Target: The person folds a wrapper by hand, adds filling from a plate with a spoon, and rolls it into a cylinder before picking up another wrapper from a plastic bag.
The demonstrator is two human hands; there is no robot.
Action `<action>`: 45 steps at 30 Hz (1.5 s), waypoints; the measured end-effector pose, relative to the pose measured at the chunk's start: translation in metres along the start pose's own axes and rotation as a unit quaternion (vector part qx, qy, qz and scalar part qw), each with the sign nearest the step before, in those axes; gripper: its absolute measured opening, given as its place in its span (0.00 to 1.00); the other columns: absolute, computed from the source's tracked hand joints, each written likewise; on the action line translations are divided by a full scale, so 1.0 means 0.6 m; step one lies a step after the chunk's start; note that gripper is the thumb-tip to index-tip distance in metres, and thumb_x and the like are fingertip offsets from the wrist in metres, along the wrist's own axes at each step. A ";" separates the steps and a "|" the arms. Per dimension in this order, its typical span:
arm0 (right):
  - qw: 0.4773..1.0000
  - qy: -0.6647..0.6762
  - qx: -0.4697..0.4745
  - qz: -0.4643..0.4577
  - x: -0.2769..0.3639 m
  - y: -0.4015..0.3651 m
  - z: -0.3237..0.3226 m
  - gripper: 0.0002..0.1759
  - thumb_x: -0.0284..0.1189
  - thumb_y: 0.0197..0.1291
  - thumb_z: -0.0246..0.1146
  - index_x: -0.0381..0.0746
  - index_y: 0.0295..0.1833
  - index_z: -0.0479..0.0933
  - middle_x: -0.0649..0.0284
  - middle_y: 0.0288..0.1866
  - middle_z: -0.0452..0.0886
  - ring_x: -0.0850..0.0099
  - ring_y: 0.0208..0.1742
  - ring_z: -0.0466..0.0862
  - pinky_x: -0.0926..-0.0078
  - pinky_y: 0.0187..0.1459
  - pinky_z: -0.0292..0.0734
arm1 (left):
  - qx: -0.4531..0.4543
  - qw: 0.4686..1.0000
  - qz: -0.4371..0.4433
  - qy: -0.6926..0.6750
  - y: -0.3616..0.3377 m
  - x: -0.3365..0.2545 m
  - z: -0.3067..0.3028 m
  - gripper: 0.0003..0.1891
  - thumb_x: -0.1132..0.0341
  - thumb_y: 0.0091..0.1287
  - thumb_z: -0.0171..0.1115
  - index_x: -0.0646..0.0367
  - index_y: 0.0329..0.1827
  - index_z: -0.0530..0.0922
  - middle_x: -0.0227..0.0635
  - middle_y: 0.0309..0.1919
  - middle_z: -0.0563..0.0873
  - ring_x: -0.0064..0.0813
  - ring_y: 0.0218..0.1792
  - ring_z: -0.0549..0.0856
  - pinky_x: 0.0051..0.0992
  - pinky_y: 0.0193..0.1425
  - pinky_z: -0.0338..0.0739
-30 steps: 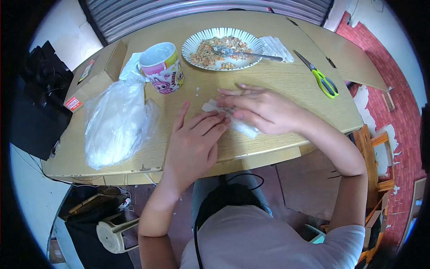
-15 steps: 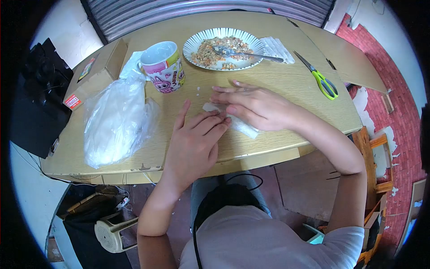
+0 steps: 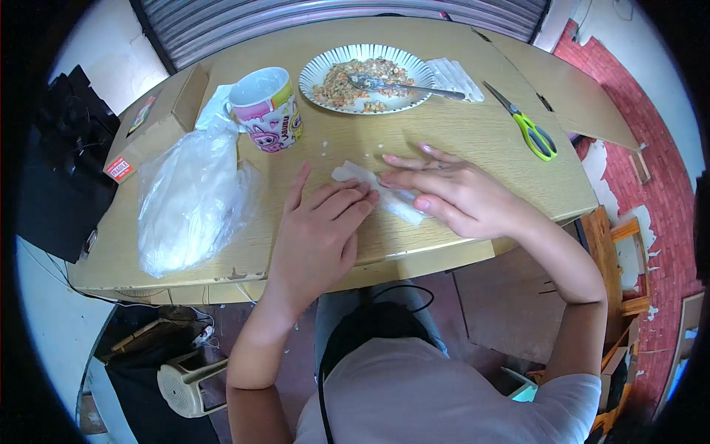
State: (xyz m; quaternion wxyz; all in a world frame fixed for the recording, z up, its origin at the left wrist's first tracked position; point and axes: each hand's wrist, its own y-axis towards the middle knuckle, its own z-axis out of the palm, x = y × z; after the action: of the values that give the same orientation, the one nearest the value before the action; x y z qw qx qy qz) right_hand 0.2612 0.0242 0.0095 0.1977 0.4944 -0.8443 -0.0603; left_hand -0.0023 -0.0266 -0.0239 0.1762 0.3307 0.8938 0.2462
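Note:
A white, translucent spring roll wrapper (image 3: 403,208), partly rolled up, lies near the front edge of the table. My left hand (image 3: 319,226) rests at its left part, fingers stretched forward and fingertips touching it, thumb tucked low. Over its right part is my right hand (image 3: 462,194), fingers spread and slightly bent; whether they press on the wrapper is hard to tell. Behind the hands stands a fluted white plate (image 3: 311,65) of minced filling (image 3: 345,90) with orange bits, a metal spoon (image 3: 414,89) lying across it. Several white rolls (image 3: 453,78) lie side by side at the plate's right.
Left of my left hand are a patterned mug (image 3: 268,118) and a clear plastic bag (image 3: 194,203) with white contents. A cardboard box (image 3: 166,111) stands behind the bag. Green-handled scissors (image 3: 532,133) lie at the right. Small white crumbs dot the table (image 3: 340,259).
My right hand has moved right and slightly toward me, its fingers spreading and uncovering more of the wrapper. My left hand has barely moved.

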 end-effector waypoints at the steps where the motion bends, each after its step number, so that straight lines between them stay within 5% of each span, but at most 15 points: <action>1: 1.000 -0.001 0.002 0.001 0.006 -0.007 -0.003 0.24 0.41 0.81 0.52 0.38 0.71 0.76 0.52 0.69 0.83 0.55 0.75 0.78 0.38 0.83 0.58 | 0.001 1.000 0.002 -0.002 0.000 0.000 -0.001 0.21 0.74 0.62 0.63 0.51 0.60 0.86 0.28 0.55 0.88 0.29 0.63 0.85 0.58 0.86 0.56; 9: 0.999 0.003 0.000 0.047 0.037 -0.074 -0.018 0.25 0.42 0.78 0.54 0.37 0.70 0.78 0.59 0.70 0.84 0.55 0.79 0.74 0.35 0.84 0.53 | -0.015 1.000 -0.017 -0.019 0.002 -0.006 0.002 0.22 0.79 0.60 0.61 0.49 0.55 0.89 0.26 0.53 0.90 0.29 0.62 0.86 0.58 0.85 0.55; 12: 0.998 -0.046 -0.030 0.041 0.046 -0.087 -0.015 0.19 0.36 0.73 0.63 0.37 0.62 0.83 0.58 0.60 0.90 0.55 0.70 0.84 0.43 0.78 0.66 | -0.006 1.000 -0.007 -0.007 0.003 -0.005 -0.004 0.20 0.74 0.63 0.63 0.51 0.58 0.87 0.28 0.53 0.89 0.29 0.63 0.85 0.62 0.86 0.51; 14: 0.978 0.016 -0.181 0.102 0.051 -0.080 0.015 0.14 0.30 0.64 0.72 0.37 0.53 0.87 0.60 0.48 0.91 0.59 0.55 0.89 0.56 0.64 0.77 | -0.027 1.000 -0.006 0.014 0.008 -0.006 -0.008 0.21 0.78 0.62 0.62 0.47 0.55 0.89 0.26 0.53 0.91 0.31 0.64 0.86 0.60 0.87 0.47; 15: 0.969 -0.007 -0.223 0.110 0.056 -0.066 0.033 0.13 0.28 0.58 0.77 0.39 0.48 0.87 0.61 0.42 0.90 0.65 0.42 0.87 0.67 0.50 0.76 | -0.028 1.000 -0.005 0.014 0.010 -0.004 -0.010 0.21 0.78 0.62 0.62 0.47 0.55 0.89 0.26 0.53 0.91 0.31 0.64 0.86 0.60 0.87 0.47; 19: 0.951 -0.094 -0.255 0.145 0.097 -0.025 0.053 0.14 0.30 0.56 0.79 0.40 0.46 0.88 0.65 0.38 0.87 0.65 0.38 0.85 0.69 0.45 0.73 | 0.042 0.999 0.010 -0.029 0.025 0.016 -0.027 0.19 0.77 0.64 0.64 0.46 0.55 0.89 0.25 0.52 0.91 0.32 0.65 0.85 0.59 0.87 0.45; 23: 0.935 -0.127 -0.272 0.189 0.114 -0.016 0.080 0.09 0.32 0.60 0.75 0.42 0.44 0.87 0.67 0.38 0.85 0.66 0.41 0.84 0.67 0.48 0.72 | 0.129 0.988 0.056 -0.056 0.058 0.052 -0.043 0.14 0.73 0.67 0.67 0.47 0.54 0.88 0.25 0.51 0.91 0.31 0.63 0.86 0.58 0.86 0.48; 29: 0.936 -0.106 -0.285 0.178 0.106 -0.018 0.087 0.07 0.27 0.60 0.73 0.43 0.45 0.87 0.67 0.38 0.85 0.67 0.43 0.83 0.67 0.50 0.70 | 0.134 0.982 0.066 -0.115 0.084 0.087 -0.037 0.10 0.67 0.69 0.70 0.48 0.52 0.89 0.29 0.46 0.91 0.33 0.54 0.87 0.46 0.77 0.61; 36: 0.946 -0.107 -0.261 0.158 0.096 -0.044 0.057 0.07 0.25 0.58 0.73 0.44 0.43 0.87 0.68 0.39 0.85 0.66 0.45 0.83 0.66 0.52 0.69 | 0.136 0.981 0.040 -0.133 0.042 0.044 -0.048 0.12 0.65 0.65 0.74 0.49 0.52 0.90 0.30 0.44 0.90 0.34 0.51 0.86 0.44 0.73 0.66; 45: 0.960 -0.088 -0.217 0.156 0.113 -0.019 0.041 0.07 0.29 0.59 0.74 0.44 0.43 0.89 0.64 0.58 0.82 0.62 0.59 0.79 0.61 0.59 0.69 | 0.020 0.991 -0.040 -0.123 0.004 -0.002 -0.032 0.13 0.65 0.62 0.78 0.50 0.50 0.90 0.31 0.44 0.89 0.37 0.50 0.86 0.40 0.66 0.70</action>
State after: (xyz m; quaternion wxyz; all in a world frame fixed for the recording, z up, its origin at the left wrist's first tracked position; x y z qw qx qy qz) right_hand 0.2314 -0.0420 0.0023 0.2323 0.2942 -0.8917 -0.2535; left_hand -0.0094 -0.0319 -0.0064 0.2882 0.3259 0.8825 0.1788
